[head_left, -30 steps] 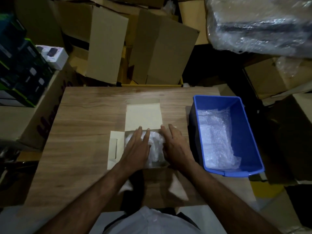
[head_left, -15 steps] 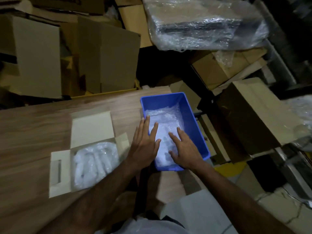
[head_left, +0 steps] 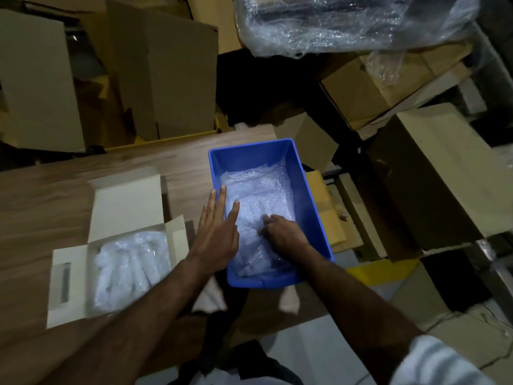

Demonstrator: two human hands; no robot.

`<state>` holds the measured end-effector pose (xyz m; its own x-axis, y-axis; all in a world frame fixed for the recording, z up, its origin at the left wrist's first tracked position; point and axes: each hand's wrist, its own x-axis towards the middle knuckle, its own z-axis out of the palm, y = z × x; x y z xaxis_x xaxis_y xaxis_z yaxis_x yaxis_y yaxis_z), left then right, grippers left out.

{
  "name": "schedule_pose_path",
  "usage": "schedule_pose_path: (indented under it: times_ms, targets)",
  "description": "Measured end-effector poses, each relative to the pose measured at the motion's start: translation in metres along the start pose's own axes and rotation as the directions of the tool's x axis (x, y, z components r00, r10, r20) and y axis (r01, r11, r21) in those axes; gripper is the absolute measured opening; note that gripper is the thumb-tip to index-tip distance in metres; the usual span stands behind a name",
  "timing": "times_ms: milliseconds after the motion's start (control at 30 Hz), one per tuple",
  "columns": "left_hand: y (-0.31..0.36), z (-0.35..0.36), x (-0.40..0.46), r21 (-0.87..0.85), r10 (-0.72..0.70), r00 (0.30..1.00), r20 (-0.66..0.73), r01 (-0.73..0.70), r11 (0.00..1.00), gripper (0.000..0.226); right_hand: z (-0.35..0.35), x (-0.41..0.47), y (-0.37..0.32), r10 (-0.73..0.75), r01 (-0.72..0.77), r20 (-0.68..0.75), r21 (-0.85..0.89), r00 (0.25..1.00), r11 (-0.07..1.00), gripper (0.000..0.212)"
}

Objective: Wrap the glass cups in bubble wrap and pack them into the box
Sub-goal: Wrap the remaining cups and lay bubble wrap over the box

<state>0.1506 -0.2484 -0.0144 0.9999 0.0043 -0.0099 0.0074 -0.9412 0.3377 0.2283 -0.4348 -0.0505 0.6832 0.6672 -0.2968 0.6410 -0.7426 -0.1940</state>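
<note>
On the wooden table (head_left: pixel 41 195) a small white cardboard box (head_left: pixel 69 276) lies with its flaps open; inside it sit bundles wrapped in bubble wrap (head_left: pixel 133 262), presumably the cups, though no glass can be made out through the film. Just to the right of the box stands a blue plastic bin (head_left: pixel 249 154) at the table's right edge, holding a loose sheet of bubble wrap (head_left: pixel 261 190) that covers most of its floor. The left hand (head_left: pixel 216 234) reaches over the bin's near-left wall with fingers straight and spread, grasping nothing; its fingertips lie at the left margin of the sheet. The right hand (head_left: pixel 283 232) is inside the bin, its fingers curled down into the bubble wrap and gripping a fold of it. Whether any cup lies beneath that sheet cannot be told. Beyond the table stand stacked brown cartons (head_left: pixel 166 79), and at upper right a large package wrapped in clear plastic film (head_left: pixel 347 23).
</note>
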Motion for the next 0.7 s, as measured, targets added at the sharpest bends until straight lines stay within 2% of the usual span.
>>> schedule_pose_path:
  times_ms: [133, 200, 300, 433, 533, 600, 700]
  targets:
    - [0.001, -0.002, 0.0, -0.013, -0.01, 1.0, 0.012, 0.01, 1.0, 0.068, -0.003, -0.007, 0.005, 0.001, 0.002, -0.085, 0.035, 0.996, 0.999, 0.026]
    - [0.003, -0.003, 0.0, -0.021, -0.021, 1.0, 0.017, 0.021, 1.0, 0.069, -0.007, -0.013, 0.005, 0.008, 0.007, -0.182, 0.081, 0.983, 0.997, 0.024]
    - [0.004, -0.006, 0.001, -0.024, -0.023, 0.999, 0.026, 0.023, 0.999, 0.074, -0.012, -0.024, 0.005, 0.03, 0.032, -0.364, 0.164, 0.931, 0.986, 0.024]
    - [-0.001, -0.015, -0.004, -0.047, 0.021, 0.995, 0.101, -0.016, 0.999, 0.089, -0.021, -0.037, 0.004, 0.088, 0.052, -0.465, 0.281, 0.881, 0.958, 0.029]
    - [-0.006, -0.019, -0.003, -0.08, 0.076, 0.995, 0.063, -0.071, 0.994, 0.098, -0.034, -0.045, -0.004, 0.093, 0.141, -0.588, 0.34, 0.804, 0.93, 0.026]
    - [-0.002, -0.021, 0.006, -0.122, 0.113, 0.993, 0.023, -0.109, 0.986, 0.087, -0.044, -0.05, -0.012, 0.069, 0.215, -0.657, 0.343, 0.751, 0.914, 0.025]
    - [0.009, -0.041, 0.02, -0.29, 0.122, 0.988, -0.091, -0.143, 0.946, 0.048, -0.064, -0.059, -0.019, 0.008, 0.28, -0.739, 0.265, 0.674, 0.923, 0.025]
